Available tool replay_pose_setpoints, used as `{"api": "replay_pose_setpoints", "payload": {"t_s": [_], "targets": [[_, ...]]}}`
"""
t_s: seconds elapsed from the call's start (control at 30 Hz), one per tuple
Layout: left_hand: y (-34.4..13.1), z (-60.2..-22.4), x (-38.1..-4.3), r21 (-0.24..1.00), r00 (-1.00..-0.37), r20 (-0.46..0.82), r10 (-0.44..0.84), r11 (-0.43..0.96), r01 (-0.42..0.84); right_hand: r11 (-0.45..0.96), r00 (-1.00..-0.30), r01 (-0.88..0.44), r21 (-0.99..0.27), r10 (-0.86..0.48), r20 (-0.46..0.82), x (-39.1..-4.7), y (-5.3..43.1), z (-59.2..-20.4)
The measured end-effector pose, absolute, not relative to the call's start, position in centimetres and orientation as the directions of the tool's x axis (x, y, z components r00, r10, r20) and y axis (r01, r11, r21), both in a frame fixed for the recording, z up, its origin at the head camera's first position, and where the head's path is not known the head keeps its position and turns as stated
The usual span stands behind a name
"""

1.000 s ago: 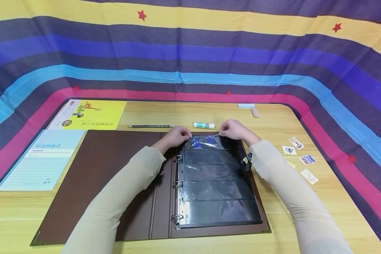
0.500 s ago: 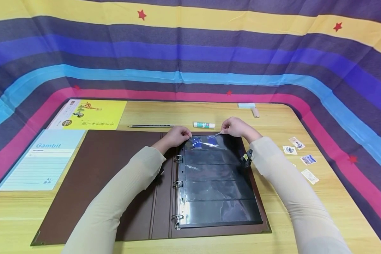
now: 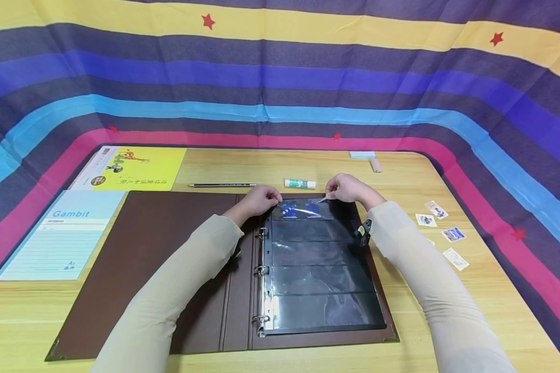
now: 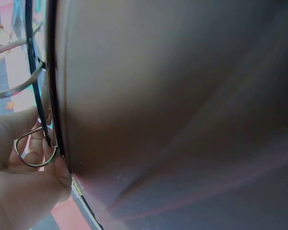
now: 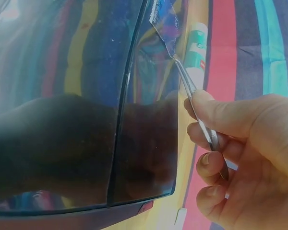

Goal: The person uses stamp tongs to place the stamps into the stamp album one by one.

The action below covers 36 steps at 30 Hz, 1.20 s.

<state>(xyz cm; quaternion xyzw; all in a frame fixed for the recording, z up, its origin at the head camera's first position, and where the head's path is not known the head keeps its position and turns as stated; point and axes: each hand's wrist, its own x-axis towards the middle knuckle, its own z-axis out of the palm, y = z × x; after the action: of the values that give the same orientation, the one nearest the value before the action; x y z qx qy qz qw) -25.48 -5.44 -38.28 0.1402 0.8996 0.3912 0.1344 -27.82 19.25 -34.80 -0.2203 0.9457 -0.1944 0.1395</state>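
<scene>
My right hand (image 3: 347,187) grips metal tweezers (image 5: 197,112) between thumb and fingers. Their tips meet the corner of a blue stamp (image 5: 166,28) in the top clear pocket of a black stamp album page (image 3: 324,281). In the head view, this stamp (image 3: 312,209) lies right of another blue stamp (image 3: 289,210) in the same pocket, under glare. At the page's top left corner, my left hand (image 3: 263,200) pinches the page edge; the left wrist view shows its fingers (image 4: 26,117) around a metal ring (image 4: 25,163). The lower pockets show only black backing.
The brown binder (image 3: 168,259) lies open beneath. Several loose stamps (image 3: 453,234) lie to the right. Beyond the binder are a glue stick (image 3: 299,184), a pencil (image 3: 221,185) and an eraser (image 3: 375,165). A notebook (image 3: 58,235) and yellow book (image 3: 151,168) lie left.
My right hand has shifted slightly up and right with the tweezers. The right-hand blue stamp has moved a little right and down in its pocket. My left hand stays put.
</scene>
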Motion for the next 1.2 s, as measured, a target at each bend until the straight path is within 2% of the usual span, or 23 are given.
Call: {"api": "replay_pose_setpoints", "payload": {"t_s": [0.13,0.3,0.53,0.83,1.2], "targets": [[-5.4,-38.3,-25.5,0.740,-0.926,-0.132,0.355,0.656,0.146,0.822,-0.873,-0.362,-0.440,-0.464,-0.150,-27.8,19.7,-34.6],[-5.4,-38.3,-25.4,0.733,-0.924,-0.127,0.360,0.662,0.157,0.821,-0.918,-0.311,-0.479,-0.391,-0.075,-27.2,21.5,-33.9],[-5.4,-38.2,-25.4,0.734,-0.922,-0.129,0.364,0.660,0.158,0.830,-0.964,-0.237,-0.504,-0.267,0.012,-24.3,26.1,-32.5],[-5.4,-38.4,-25.5,0.730,-0.923,-0.119,0.365,0.662,0.168,0.868,-0.986,-0.150,-0.473,-0.167,0.007,-19.7,33.1,-33.3],[-5.3,-38.3,-25.4,0.731,-0.921,-0.121,0.370,0.661,0.169,0.928,-0.990,-0.089,-0.361,-0.123,-0.071,-17.2,37.9,-35.4]]}}
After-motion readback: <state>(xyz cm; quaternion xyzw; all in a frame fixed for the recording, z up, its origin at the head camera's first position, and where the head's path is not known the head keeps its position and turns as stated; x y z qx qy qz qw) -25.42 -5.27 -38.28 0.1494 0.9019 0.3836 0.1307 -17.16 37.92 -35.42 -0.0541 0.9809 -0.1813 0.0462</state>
